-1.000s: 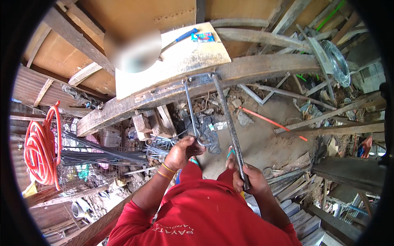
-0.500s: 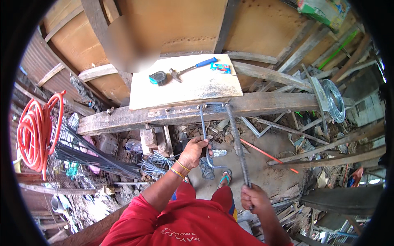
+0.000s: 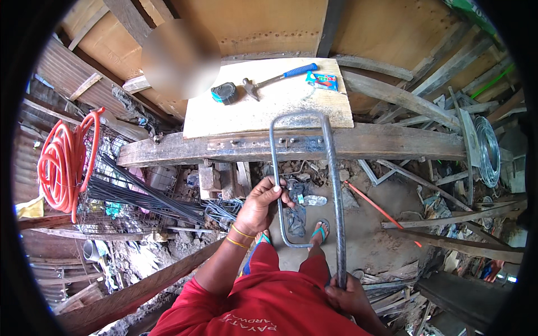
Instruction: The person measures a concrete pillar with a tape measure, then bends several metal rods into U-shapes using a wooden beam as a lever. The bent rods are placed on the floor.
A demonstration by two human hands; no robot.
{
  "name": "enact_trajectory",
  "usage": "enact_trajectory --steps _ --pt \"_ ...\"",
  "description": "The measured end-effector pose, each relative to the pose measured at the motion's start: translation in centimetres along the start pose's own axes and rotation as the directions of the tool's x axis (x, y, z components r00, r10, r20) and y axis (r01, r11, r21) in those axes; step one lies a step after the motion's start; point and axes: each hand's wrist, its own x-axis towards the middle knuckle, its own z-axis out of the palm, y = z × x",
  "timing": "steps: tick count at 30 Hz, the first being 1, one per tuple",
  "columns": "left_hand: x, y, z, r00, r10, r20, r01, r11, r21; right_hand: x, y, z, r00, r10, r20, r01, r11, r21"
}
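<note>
My left hand point(image 3: 260, 204) grips a thin steel rod point(image 3: 273, 152) bent into a long rectangular loop. My right hand point(image 3: 344, 294) is closed on a long dark pipe point(image 3: 336, 196); at its far end the rod's top leg runs into it. That upper part stands in front of a bolted metal bar with short pegs point(image 3: 241, 144) on a weathered timber beam point(image 3: 414, 140). On the pale board point(image 3: 252, 117) behind lie a blue-handled hammer point(image 3: 300, 70), a tape measure point(image 3: 225, 93) and a small blue packet point(image 3: 323, 80).
An orange hose coil point(image 3: 59, 168) hangs at left above black bars point(image 3: 137, 199) and a wire cage. Bent rods point(image 3: 221, 210) and wood blocks lie under the beam. A wire coil point(image 3: 487, 151) is at right, with planks point(image 3: 448, 218), debris and an orange pole point(image 3: 381, 213) below.
The bent rod and pipe have come up off the pegged bar on the beam, their top ends now higher against the board. My left hand has moved up with the rod.
</note>
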Motion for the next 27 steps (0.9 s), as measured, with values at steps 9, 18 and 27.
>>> enact_trajectory --steps 9,18,27 --pt "-4.7 17.1 1.0 0.947 0.244 0.211 -0.251 0.968 0.005 5.4 -3.4 -3.5 0.833 -0.495 -0.249 0.156 0.642 -0.751" --pt "-4.9 8.8 -5.3 0.870 0.140 -0.472 -0.035 0.974 0.225 11.5 -18.1 -11.5 0.771 -0.631 -0.091 -0.104 0.016 -0.994" --pt "3.1 7.2 -12.7 0.738 0.203 -0.643 -0.133 0.979 0.156 17.7 -34.0 -29.1 0.693 -0.713 -0.106 -0.392 -0.249 -0.885"
